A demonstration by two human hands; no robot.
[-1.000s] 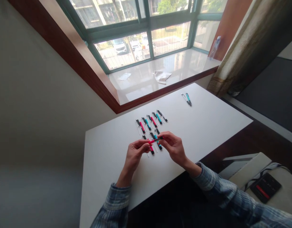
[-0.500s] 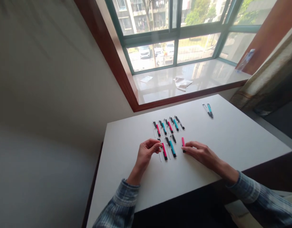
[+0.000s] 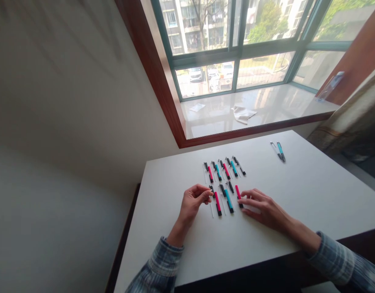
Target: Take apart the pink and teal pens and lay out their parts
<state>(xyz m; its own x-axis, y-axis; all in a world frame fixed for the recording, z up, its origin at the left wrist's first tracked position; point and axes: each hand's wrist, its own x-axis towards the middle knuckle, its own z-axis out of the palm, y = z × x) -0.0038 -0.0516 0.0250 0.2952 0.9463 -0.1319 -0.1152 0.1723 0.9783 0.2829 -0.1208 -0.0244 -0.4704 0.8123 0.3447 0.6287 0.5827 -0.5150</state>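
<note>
My left hand (image 3: 197,201) hovers at the left end of the nearer row, thumb and fingertips pinched together. Whatever is in that pinch is too small to make out. My right hand (image 3: 263,207) has its fingers apart, the tips at the side of a pink pen barrel (image 3: 237,192) with a black clip, lying on the table. Left of it in the same row are a turquoise barrel (image 3: 229,200), another pink barrel (image 3: 218,203), black grip pieces (image 3: 230,187) and thin white refills (image 3: 223,203).
A farther row of pen parts, with pink barrels (image 3: 226,171) and turquoise ones (image 3: 234,168), lies on the white table (image 3: 175,179). Two whole pens (image 3: 281,151) rest at the back right. Behind are a window sill with a cloth (image 3: 244,114) and a curtain (image 3: 343,106).
The pink barrel has been set beside the turquoise one, and my right fingers have loosened from it. My left hand stays pinched. The whole view has shifted slightly.
</note>
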